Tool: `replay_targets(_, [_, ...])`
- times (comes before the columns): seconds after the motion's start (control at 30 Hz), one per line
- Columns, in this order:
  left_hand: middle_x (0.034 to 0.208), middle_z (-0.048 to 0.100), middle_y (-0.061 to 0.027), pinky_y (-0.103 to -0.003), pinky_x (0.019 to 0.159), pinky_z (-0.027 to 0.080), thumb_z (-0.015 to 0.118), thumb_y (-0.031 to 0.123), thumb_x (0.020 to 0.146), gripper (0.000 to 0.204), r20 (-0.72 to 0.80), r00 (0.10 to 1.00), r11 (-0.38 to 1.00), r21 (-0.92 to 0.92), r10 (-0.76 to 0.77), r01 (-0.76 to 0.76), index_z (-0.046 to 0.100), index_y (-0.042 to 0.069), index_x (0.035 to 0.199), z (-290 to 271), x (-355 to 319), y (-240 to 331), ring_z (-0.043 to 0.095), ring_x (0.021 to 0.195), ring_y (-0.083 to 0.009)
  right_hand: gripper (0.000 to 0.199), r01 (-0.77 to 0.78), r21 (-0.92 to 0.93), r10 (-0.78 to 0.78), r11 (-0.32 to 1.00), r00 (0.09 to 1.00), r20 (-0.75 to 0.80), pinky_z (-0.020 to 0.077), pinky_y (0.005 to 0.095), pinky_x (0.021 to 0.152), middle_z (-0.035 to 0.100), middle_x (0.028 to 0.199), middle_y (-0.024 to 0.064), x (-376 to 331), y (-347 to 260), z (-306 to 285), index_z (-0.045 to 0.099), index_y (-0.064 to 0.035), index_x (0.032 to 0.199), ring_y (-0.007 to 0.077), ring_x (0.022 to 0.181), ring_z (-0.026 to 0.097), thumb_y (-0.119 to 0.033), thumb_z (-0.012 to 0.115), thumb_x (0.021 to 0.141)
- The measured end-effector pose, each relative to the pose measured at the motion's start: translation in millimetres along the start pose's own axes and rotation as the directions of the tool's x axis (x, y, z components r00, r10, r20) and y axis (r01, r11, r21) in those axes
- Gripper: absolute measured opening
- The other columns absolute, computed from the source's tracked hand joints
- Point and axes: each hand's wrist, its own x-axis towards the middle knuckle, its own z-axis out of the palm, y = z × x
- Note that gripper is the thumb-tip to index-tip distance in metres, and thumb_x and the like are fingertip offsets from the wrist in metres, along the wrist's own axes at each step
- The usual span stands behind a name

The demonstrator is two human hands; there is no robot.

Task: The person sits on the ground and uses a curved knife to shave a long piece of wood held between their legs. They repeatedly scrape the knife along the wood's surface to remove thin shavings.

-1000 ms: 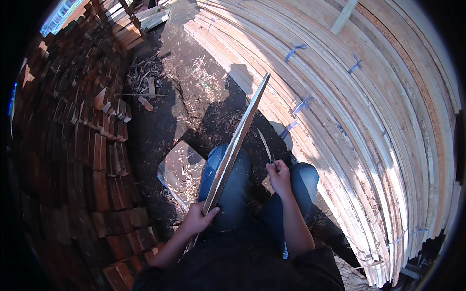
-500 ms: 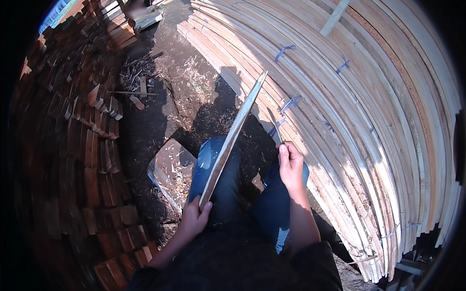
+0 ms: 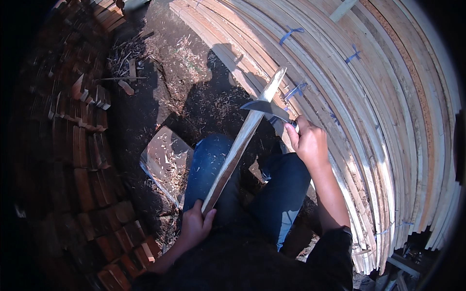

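Observation:
My left hand (image 3: 194,224) is closed around the lower end of a long wooden stick (image 3: 241,141), partly pale and partly brown-barked. The stick slants up and away to the right, its far end cut to a pale taper. My right hand (image 3: 308,141) grips a knife (image 3: 266,107) with a dark, curved blade; most of its handle is hidden in the fist. The blade lies across the stick's upper part, over its pale wood; whether it bites in cannot be told.
Long pale wooden strips (image 3: 354,131), bundled with blue ties (image 3: 291,35), fill the right side. Stacked reddish-brown wood blocks (image 3: 92,179) stand at left. A shaving-strewn wooden block (image 3: 167,160) sits beside my left knee. Shavings (image 3: 187,53) litter the dark ground ahead.
The knife has swung from upright beside the stick to lying across its upper part. My right hand has shifted right and a little up; the left still holds the lower end.

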Motion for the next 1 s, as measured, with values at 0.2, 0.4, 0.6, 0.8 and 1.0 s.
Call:
replay_targets(0.2, [0.062,0.058,-0.0253,-0.048,0.054,0.048,0.063,0.026,0.09,0.033,0.025,0.999,0.999,-0.002,-0.037,0.037,0.05,-0.004,0.09,-1.4,1.3,-3.6,0.062,0.062,-0.0447,0.042,0.083,-0.058,-0.085,0.995,0.996,-0.032,0.0502,0.0417,0.052,0.061,0.062,0.0141,11.3,11.4,15.4,0.057,-0.0035,0.08,0.034,0.057,0.063,-0.044,0.061,0.089])
replay_targets(0.4, [0.061,0.058,-0.0251,-0.049,0.054,0.048,0.064,0.025,0.089,0.032,0.033,0.999,1.0,0.001,-0.016,0.016,0.05,-0.004,0.09,-1.3,3.6,-5.2,0.062,0.062,-0.0449,0.043,0.005,-0.136,-0.009,0.991,0.999,-0.031,0.0492,0.0422,0.05,0.059,0.058,0.0133,24.5,25.7,4.4,0.054,-0.0053,0.077,0.0334,0.055,0.063,-0.046,0.06,0.09])
replay_targets(0.6, [0.063,0.059,-0.0256,-0.049,0.054,0.048,0.064,0.026,0.089,0.032,0.013,1.0,1.0,-0.016,-0.003,0.003,0.051,-0.004,0.09,-0.8,2.9,-5.8,0.062,0.062,-0.0448,0.042,0.006,-0.179,-0.009,0.984,1.0,-0.018,0.0494,0.0434,0.05,0.058,0.057,0.015,26.1,21.4,0.1,0.054,-0.0049,0.078,0.0342,0.055,0.063,-0.045,0.06,0.09])
replay_targets(0.8, [0.062,0.059,-0.0258,-0.049,0.054,0.048,0.064,0.026,0.089,0.032,-0.007,1.0,1.0,0.0,0.007,-0.007,0.051,-0.004,0.09,-2.7,3.0,-5.1,0.062,0.062,-0.0448,0.042,0.033,-0.072,-0.029,0.997,0.998,0.05,0.0511,0.0427,0.052,0.059,0.057,0.0168,8.0,-18.4,-10.7,0.059,-0.003,0.079,0.036,0.055,0.063,-0.044,0.061,0.09])
replay_targets(1.0, [0.06,0.058,-0.0253,-0.049,0.053,0.048,0.063,0.026,0.089,0.033,0.001,0.999,0.999,-0.019,0.033,-0.033,0.05,-0.004,0.089,-1.9,3.5,-6.9,0.062,0.061,-0.0446,0.044,-0.095,-0.148,0.092,0.984,0.995,-0.022,0.0516,0.0457,0.055,0.061,0.061,0.0195,38.8,21.4,-8.6,0.058,-0.002,0.079,0.0392,0.059,0.063,-0.044,0.059,0.091])
